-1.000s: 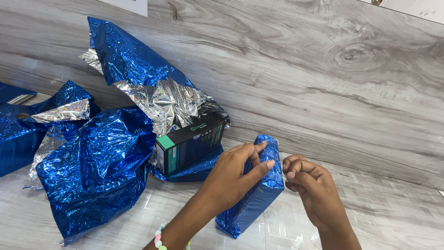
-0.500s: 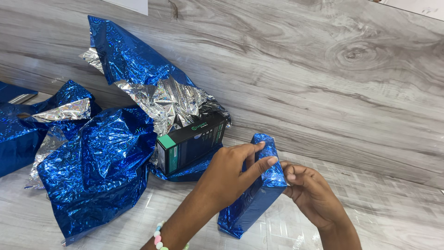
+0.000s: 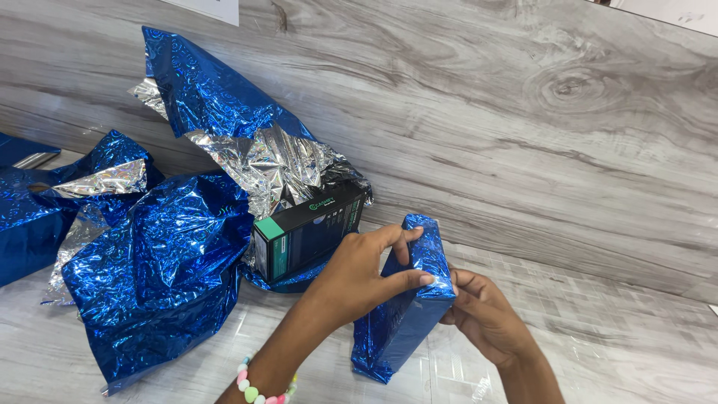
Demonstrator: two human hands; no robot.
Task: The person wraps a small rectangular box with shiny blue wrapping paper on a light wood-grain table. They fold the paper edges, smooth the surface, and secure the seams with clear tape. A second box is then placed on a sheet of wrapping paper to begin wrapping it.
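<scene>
Surface: grey wood-grain table (image 3: 568, 112) runs under everything, with a pale gridded sheet over its near part
Landmark: wrapped box (image 3: 407, 307), long and narrow, covered in blue foil, stands tilted on the table at centre
Left hand (image 3: 359, 273): clasps the wrapped box from its left, fingers pressed over the upper end; a bead bracelet (image 3: 262, 381) circles the wrist
Right hand (image 3: 482, 314): curled against the right side of the wrapped box, gripping it
Dark carton (image 3: 310, 232): lies just left of the wrapped box, half nested in crumpled blue-and-silver foil (image 3: 164, 254); contents cannot be seen
Cut off: more blue foil (image 3: 22, 202) runs out of view far left of the wrapped box
</scene>
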